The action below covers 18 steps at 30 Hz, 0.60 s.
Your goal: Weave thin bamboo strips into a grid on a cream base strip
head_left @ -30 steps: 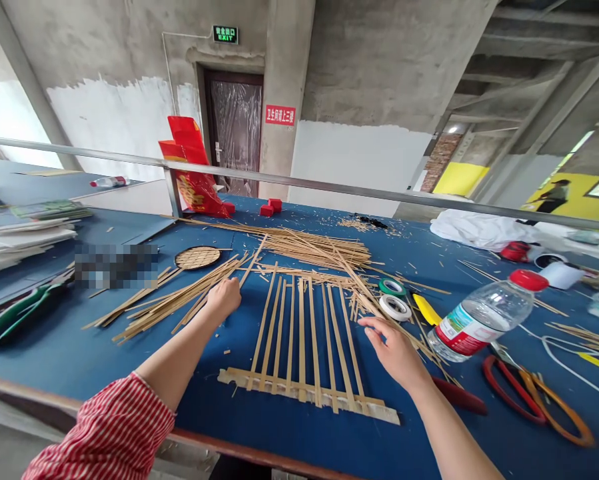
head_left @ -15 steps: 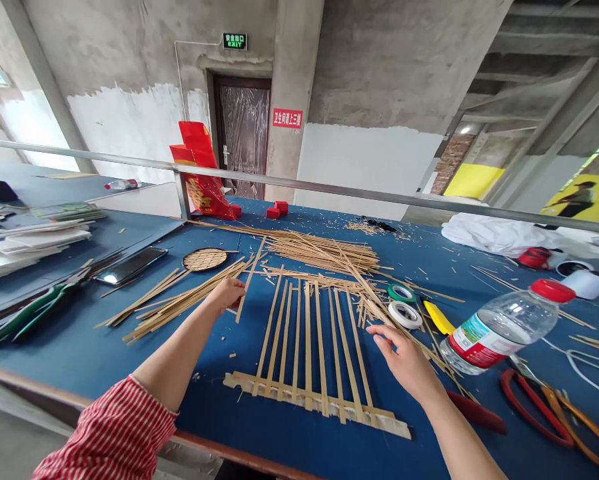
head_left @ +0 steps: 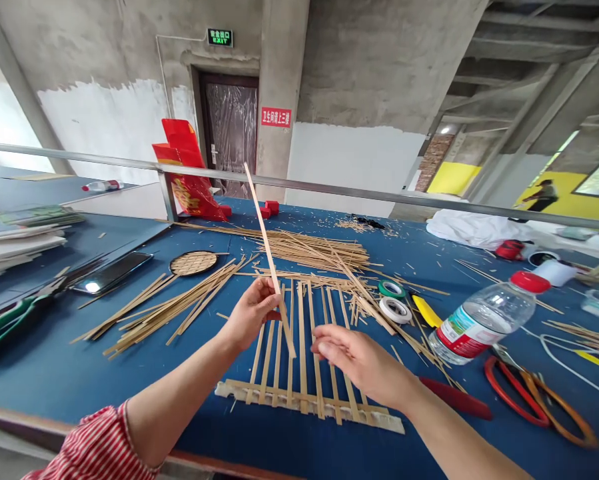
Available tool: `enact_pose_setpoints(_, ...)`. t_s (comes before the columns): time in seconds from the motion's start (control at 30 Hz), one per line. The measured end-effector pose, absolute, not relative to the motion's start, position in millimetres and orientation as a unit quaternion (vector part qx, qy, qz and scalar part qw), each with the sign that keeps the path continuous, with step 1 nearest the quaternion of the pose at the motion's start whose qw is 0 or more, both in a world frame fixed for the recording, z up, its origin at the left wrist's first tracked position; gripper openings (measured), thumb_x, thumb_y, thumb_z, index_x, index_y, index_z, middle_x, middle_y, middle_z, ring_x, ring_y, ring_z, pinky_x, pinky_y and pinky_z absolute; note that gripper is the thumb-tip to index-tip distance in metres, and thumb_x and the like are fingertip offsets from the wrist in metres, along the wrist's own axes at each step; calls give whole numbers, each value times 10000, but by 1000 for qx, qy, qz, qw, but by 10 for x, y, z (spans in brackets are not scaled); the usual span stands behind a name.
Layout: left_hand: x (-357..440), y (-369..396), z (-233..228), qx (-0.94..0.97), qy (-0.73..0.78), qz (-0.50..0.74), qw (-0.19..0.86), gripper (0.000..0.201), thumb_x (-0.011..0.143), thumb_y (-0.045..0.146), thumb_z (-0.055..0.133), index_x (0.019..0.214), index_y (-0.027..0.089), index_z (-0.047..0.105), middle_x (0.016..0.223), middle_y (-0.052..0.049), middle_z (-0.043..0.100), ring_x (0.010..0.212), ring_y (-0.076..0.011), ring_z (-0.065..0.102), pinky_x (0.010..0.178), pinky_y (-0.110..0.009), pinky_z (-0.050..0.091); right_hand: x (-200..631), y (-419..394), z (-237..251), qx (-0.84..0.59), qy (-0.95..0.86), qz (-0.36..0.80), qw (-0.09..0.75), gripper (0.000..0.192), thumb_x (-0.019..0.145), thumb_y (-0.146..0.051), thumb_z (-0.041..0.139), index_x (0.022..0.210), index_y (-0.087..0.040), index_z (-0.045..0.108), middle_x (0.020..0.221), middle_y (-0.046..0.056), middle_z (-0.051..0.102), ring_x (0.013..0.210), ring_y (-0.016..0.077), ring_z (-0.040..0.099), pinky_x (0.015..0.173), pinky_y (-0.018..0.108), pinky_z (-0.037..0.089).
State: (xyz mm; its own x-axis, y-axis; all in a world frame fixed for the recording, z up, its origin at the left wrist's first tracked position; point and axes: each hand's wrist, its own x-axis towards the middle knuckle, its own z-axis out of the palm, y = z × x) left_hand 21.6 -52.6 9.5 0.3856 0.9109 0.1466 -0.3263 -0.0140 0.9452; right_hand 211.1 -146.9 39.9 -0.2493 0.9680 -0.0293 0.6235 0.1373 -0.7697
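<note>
My left hand is closed on a thin bamboo strip, pinched near its lower end and tilted upward above the table. Below it, several bamboo strips lie side by side, their near ends on a crosswise strip with a whitish, tape-like band. To the right, my right hand hovers over these strips, fingers loosely bent, nothing visible in them. Left of my left hand lies a bundle of loose strips.
A large strip pile lies farther back. Right stand a water bottle, green tape, white tape and red-handled scissors. Left are a phone, a round woven tray and green-handled pliers. A metal rail crosses behind.
My left hand has moved right and lifted the bamboo strip, which now tilts the other way. My right hand has moved left over the laid strips. The view has shifted slightly right.
</note>
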Motion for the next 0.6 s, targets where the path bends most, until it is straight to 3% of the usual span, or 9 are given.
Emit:
enact_pose_setpoints(0.13, 396, -751, 91, 542, 225, 506, 633, 240, 711, 326, 622, 763, 200, 423, 681, 49, 494, 595, -83, 510, 592, -225, 466, 1802, -1396, 488, -539, -710, 386, 237, 271, 850, -378, 377, 786, -200, 572, 762, 33, 663, 678, 143, 615, 602, 233, 466)
enact_pose_setpoints(0.27, 428, -681, -17, 640, 241, 489, 541, 200, 764, 313, 568, 899, 197, 477, 790, -14, 549, 744, -131, 543, 649, -234, 448, 1939, -1156, 369, -564, -673, 398, 264, 293, 873, -347, 292, 826, -189, 534, 624, 2, 615, 557, 129, 594, 510, 226, 444)
enact_pose_setpoints(0.33, 361, -544, -71, 669, 280, 490, 483, 250, 776, 312, 545, 989, 196, 483, 882, -45, 563, 834, -157, 539, 690, -254, 451, 2222, -954, 283, -638, -659, 296, 266, 276, 866, -320, 296, 869, -193, 541, 603, -5, 603, 518, 130, 582, 479, 227, 427)
enact_pose_setpoints(0.43, 190, -313, -114, 657, 332, 515, 440, 254, 788, 331, 502, 993, 183, 473, 884, -40, 551, 776, -141, 543, 699, -273, 461, 2814, -634, 147, -762, -608, 112, 192, 263, 817, -211, 330, 892, -208, 582, 636, 12, 633, 506, 140, 579, 451, 231, 395)
enact_pose_setpoints(0.5, 82, -200, -120, 642, 349, 531, 429, 252, 800, 349, 467, 984, 177, 457, 865, -32, 534, 718, -123, 543, 682, -270, 467, 3201, -478, 63, -800, -580, 42, 146, 214, 765, -203, 405, 774, -204, 619, 604, 33, 636, 497, 158, 577, 456, 245, 386)
enact_pose_setpoints(0.6, 7, -128, -127, 633, 365, 541, 416, 245, 801, 365, 446, 957, 177, 456, 843, -23, 526, 660, -109, 542, 646, -256, 470, 3603, -353, -31, -804, -576, 2, 148, 159, 686, -215, 515, 552, -192, 599, 508, 58, 606, 468, 174, 565, 465, 265, 387)
